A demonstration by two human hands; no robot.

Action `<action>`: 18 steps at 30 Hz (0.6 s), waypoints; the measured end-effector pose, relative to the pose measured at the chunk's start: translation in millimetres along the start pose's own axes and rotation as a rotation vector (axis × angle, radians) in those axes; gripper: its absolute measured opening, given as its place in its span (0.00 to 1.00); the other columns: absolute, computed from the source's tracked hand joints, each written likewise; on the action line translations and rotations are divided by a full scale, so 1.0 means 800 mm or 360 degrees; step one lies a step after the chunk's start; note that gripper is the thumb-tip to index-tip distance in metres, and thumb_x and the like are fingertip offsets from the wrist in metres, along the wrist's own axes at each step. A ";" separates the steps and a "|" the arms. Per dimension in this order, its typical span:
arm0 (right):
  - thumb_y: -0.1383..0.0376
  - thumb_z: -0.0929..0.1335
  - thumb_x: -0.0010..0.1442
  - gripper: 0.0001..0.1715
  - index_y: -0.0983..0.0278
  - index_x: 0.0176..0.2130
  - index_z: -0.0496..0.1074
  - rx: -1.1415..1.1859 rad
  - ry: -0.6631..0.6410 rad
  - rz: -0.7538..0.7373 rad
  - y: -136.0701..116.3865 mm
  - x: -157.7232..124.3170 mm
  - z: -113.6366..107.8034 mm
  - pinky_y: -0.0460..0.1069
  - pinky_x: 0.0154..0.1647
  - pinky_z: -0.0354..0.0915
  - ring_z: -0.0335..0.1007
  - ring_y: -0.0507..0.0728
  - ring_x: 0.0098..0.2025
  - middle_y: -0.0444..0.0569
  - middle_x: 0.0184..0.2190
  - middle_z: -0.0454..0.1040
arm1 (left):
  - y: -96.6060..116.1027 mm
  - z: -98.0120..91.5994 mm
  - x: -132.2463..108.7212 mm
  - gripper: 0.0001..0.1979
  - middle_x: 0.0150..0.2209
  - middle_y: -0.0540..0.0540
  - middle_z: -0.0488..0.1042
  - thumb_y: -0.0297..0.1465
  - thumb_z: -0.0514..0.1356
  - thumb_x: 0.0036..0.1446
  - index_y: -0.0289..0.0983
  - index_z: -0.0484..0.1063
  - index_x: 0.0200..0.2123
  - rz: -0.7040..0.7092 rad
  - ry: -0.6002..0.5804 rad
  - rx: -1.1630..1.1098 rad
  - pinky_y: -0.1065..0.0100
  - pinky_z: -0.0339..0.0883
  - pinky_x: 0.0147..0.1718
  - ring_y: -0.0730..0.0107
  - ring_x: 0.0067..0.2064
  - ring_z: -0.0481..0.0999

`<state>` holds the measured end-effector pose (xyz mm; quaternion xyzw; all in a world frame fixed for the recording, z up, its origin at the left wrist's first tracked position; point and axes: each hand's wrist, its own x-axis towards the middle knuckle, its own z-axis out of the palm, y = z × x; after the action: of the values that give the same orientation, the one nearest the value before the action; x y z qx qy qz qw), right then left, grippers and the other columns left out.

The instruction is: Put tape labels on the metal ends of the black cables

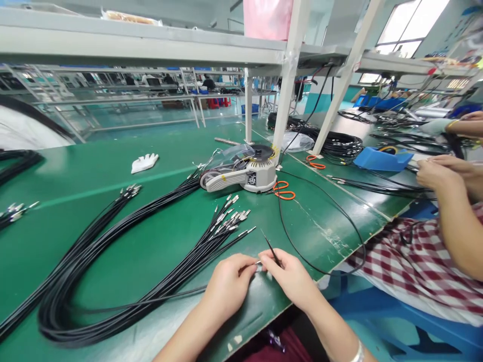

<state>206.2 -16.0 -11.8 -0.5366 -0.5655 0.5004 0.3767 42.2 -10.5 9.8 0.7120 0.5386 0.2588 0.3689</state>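
Note:
My left hand [228, 284] is closed in a pinch on the end of a black cable [188, 292], which runs back leftward to the bundle. My right hand [289, 275] meets it at the cable's small metal tip [258, 262]. Held in the right hand is a thin, dark, pointed tool that looks like tweezers [269, 245], its point facing up and away. Just beyond my hands lies a curved bundle of black cables [166, 275], many with silvery or white-tagged ends. Fingers cover most of the joint between the hands.
A round tape dispenser [260, 173] stands mid-table, with orange-handled scissors [284, 191] beside it. A white glove [145, 163] lies at the back left. Rightward are a shelf post [289, 80], a blue tape holder [383, 159], coiled cables [337, 146] and a co-worker's hands [441, 173].

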 end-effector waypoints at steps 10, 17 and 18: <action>0.62 0.59 0.59 0.20 0.64 0.47 0.71 -0.1073 0.0561 -0.0111 0.029 0.032 -0.133 0.57 0.52 0.61 0.69 0.63 0.48 0.54 0.46 0.74 | -0.013 -0.002 0.009 0.13 0.31 0.48 0.78 0.33 0.56 0.54 0.40 0.77 0.41 -0.0149 0.0207 -0.0021 0.67 0.69 0.38 0.66 0.34 0.76; 0.62 0.69 0.48 0.07 0.62 0.30 0.76 -0.0345 0.0615 -0.0073 -0.002 0.077 -0.143 0.56 0.48 0.61 0.67 0.63 0.42 0.52 0.35 0.75 | -0.050 0.000 0.020 0.09 0.31 0.50 0.79 0.38 0.58 0.56 0.45 0.78 0.35 0.0249 0.0344 0.0093 0.75 0.71 0.36 0.70 0.35 0.78; 0.61 0.70 0.49 0.07 0.63 0.29 0.75 -0.0113 0.0618 -0.0023 -0.016 0.093 -0.138 0.54 0.45 0.63 0.68 0.61 0.40 0.51 0.34 0.75 | -0.054 0.000 0.021 0.09 0.31 0.51 0.79 0.38 0.58 0.56 0.45 0.78 0.34 0.0295 0.0387 0.0078 0.75 0.72 0.35 0.70 0.34 0.78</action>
<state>299.3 76.1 16.2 -0.6320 -0.5034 0.3643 0.4631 22.4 12.2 -25.8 0.7308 0.5174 0.3628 0.2579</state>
